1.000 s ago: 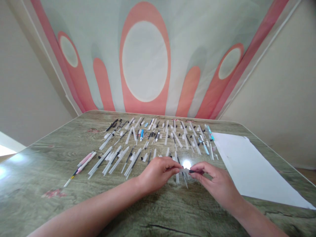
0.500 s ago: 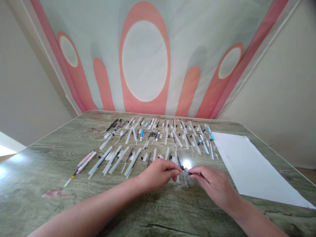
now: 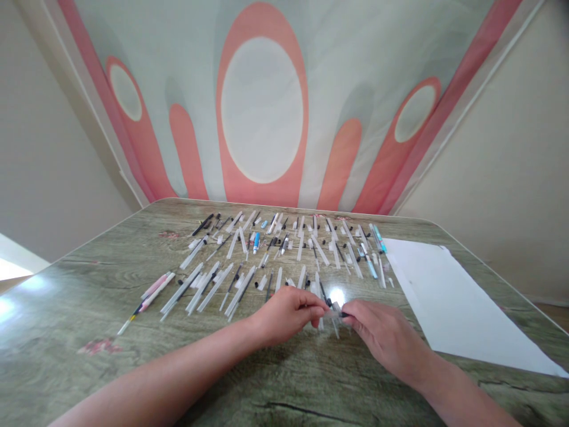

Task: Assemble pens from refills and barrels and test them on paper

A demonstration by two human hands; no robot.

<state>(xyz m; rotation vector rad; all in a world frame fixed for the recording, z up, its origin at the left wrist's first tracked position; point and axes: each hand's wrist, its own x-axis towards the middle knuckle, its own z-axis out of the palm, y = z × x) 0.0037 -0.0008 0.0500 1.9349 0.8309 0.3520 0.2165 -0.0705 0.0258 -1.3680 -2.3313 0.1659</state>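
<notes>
My left hand (image 3: 297,312) is closed in a pinch on a clear pen cap (image 3: 332,314) just above the table, near its front middle. From the right, my right hand (image 3: 386,335) pinches a small black pen part (image 3: 344,315) against the cap's other end. How far the black piece sits inside the cap cannot be made out. Beneath and behind the fingers lie a clear pen barrel (image 3: 317,286) and a dark ink refill (image 3: 323,290), partly covered by my hands.
Rows of taken-apart pens, with clear barrels (image 3: 240,292), refills and caps, spread over the wood-grain table (image 3: 213,385). Pink and white pens (image 3: 155,290) lie at left. A blue pen piece (image 3: 256,242) lies mid-table. White paper (image 3: 457,308) covers part of the right side.
My right hand's fingers have shifted slightly and bend more over the black part. My left hand keeps its pinch in nearly the same place.
</notes>
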